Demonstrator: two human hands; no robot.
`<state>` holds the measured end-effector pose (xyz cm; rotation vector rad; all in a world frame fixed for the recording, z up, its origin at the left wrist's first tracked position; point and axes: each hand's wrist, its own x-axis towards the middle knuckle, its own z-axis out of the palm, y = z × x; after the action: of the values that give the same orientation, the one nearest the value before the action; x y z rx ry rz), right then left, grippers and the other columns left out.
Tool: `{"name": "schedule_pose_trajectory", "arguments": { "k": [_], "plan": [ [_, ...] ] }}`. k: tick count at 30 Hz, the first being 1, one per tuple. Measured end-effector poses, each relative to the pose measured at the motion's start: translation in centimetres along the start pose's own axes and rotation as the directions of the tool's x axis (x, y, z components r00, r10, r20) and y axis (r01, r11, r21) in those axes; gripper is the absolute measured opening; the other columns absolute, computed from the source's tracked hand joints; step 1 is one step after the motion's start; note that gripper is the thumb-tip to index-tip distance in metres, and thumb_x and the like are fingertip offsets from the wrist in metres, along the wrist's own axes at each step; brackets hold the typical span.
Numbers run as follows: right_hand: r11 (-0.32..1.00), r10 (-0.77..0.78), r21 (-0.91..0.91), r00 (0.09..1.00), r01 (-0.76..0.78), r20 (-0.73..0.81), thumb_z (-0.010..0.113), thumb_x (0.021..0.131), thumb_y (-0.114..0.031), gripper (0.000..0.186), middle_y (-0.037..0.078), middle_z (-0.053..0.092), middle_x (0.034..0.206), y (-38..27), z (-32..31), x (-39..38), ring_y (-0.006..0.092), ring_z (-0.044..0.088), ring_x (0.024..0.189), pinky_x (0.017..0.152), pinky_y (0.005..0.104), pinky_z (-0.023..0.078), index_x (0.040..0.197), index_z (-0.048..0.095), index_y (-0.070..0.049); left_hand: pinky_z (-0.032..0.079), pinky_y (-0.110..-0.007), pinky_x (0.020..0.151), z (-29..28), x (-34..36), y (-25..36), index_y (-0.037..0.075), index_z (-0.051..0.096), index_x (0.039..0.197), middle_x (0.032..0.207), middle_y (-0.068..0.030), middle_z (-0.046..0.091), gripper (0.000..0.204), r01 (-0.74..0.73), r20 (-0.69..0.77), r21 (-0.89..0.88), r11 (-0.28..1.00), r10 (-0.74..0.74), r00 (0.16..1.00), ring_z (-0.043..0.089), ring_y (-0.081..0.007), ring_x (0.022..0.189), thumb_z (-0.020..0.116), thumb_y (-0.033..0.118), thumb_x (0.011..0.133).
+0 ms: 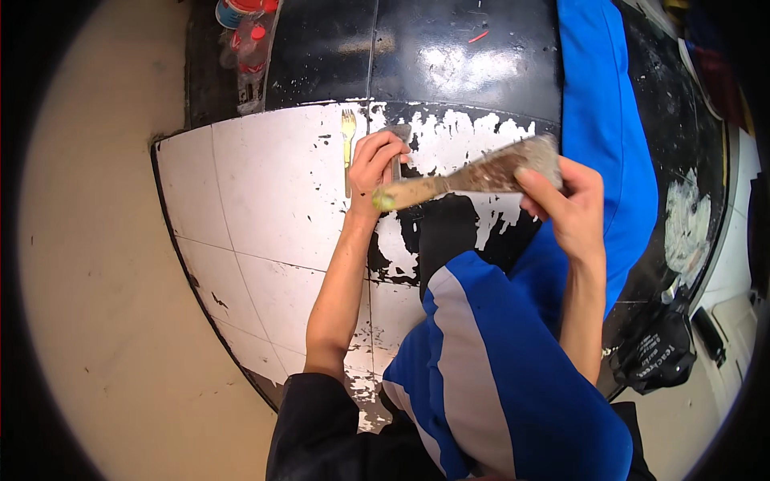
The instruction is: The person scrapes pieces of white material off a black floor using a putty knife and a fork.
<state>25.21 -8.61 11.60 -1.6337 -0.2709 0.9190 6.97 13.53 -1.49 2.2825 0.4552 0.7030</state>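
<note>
My right hand (pixel 569 200) pinches a putty knife (pixel 485 172) by its wide, stained blade, at the right. Its wooden handle points left, passing in front of my left wrist. My left hand (pixel 373 168) is curled around a small grey metal tool (pixel 397 131), whose flat end shows above the fingers; the rest is mostly hidden. Left of that hand, a fork (pixel 348 128) with a yellowish handle lies on the white tiled surface (pixel 273 184). Ragged black patches (pixel 461 216) cover part of the white around and below both hands.
Glossy black tiles (pixel 321 56) lie beyond the white area. A red-capped plastic bottle (pixel 253 50) and a blue-rimmed container (pixel 230 14) are at the far left. My blue-trousered legs (pixel 605 144) take up the right. A black plastic bag (pixel 658 353) and whitish residue (pixel 687 228) lie further right.
</note>
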Motion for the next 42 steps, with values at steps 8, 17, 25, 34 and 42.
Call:
{"name": "schedule_pose_trajectory", "arguments": {
  "k": [8, 17, 25, 34, 42],
  "plan": [
    [0.989, -0.008, 0.149, 0.999, 0.002, 0.045, 0.077, 0.095, -0.014, 0.015, -0.001, 0.065, 0.068, -0.9, -0.5, -1.5, 0.003, 0.053, 0.056, 0.05, 0.021, 0.038, 0.096, 0.075, 0.001, 0.053, -0.038, 0.085, 0.0, 0.4, -0.4, 0.005, 0.071, 0.094, 0.098, -0.0072, 0.069, 0.019, -0.038, -0.003, 0.019, 0.999, 0.038, 0.999, 0.066, -0.0295, 0.098, 0.076, -0.001, 0.077],
    [0.967, -0.01, 0.256, 0.998, -0.006, 0.063, 0.077, 0.096, -0.017, 0.017, -0.005, 0.059, 0.066, -1.2, -0.8, -1.7, 0.0012, 0.049, 0.057, 0.05, 0.021, 0.034, 0.091, 0.074, -0.001, 0.053, -0.039, 0.087, 0.3, 0.3, -0.7, 0.005, 0.072, 0.096, 0.101, -0.0091, 0.069, 0.021, -0.02, -0.025, -0.002, 1.0, 0.02, 0.999, 0.065, -0.0299, 0.099, 0.077, 0.0, 0.076],
    [0.907, -0.077, 0.421, 0.986, 0.009, 0.145, 0.077, 0.096, -0.017, 0.019, -0.005, 0.059, 0.069, -0.4, -0.5, -1.8, 0.0012, 0.047, 0.058, 0.05, 0.0218, 0.033, 0.098, 0.074, 0.001, 0.053, -0.038, 0.089, 0.4, 0.0, -1.3, 0.004, 0.073, 0.095, 0.104, -0.0084, 0.069, 0.018, -0.01, -0.023, 0.007, 1.0, 0.011, 1.0, 0.065, -0.0297, 0.101, 0.077, 0.001, 0.078],
    [0.904, -0.1, 0.427, 0.98, 0.018, 0.17, 0.079, 0.094, -0.014, 0.018, -0.006, 0.061, 0.072, 0.1, -0.1, -2.0, 0.0009, 0.045, 0.058, 0.051, 0.0221, 0.033, 0.102, 0.076, 0.003, 0.053, -0.038, 0.089, 0.2, 0.5, -1.0, 0.004, 0.072, 0.096, 0.1, -0.0078, 0.069, 0.021, 0.003, -0.03, 0.017, 1.0, -0.003, 1.0, 0.065, -0.0296, 0.1, 0.077, -0.001, 0.076],
    [0.915, -0.049, 0.402, 0.984, -0.026, 0.174, 0.078, 0.094, -0.013, 0.016, -0.007, 0.059, 0.069, -0.9, 0.3, -2.0, 0.0006, 0.046, 0.059, 0.051, 0.022, 0.032, 0.097, 0.076, 0.003, 0.053, -0.039, 0.088, 0.2, 1.1, -1.2, 0.005, 0.072, 0.096, 0.103, -0.0075, 0.07, 0.02, -0.005, -0.026, 0.019, 1.0, 0.006, 1.0, 0.065, -0.0289, 0.101, 0.076, -0.004, 0.078]
  ]
}}
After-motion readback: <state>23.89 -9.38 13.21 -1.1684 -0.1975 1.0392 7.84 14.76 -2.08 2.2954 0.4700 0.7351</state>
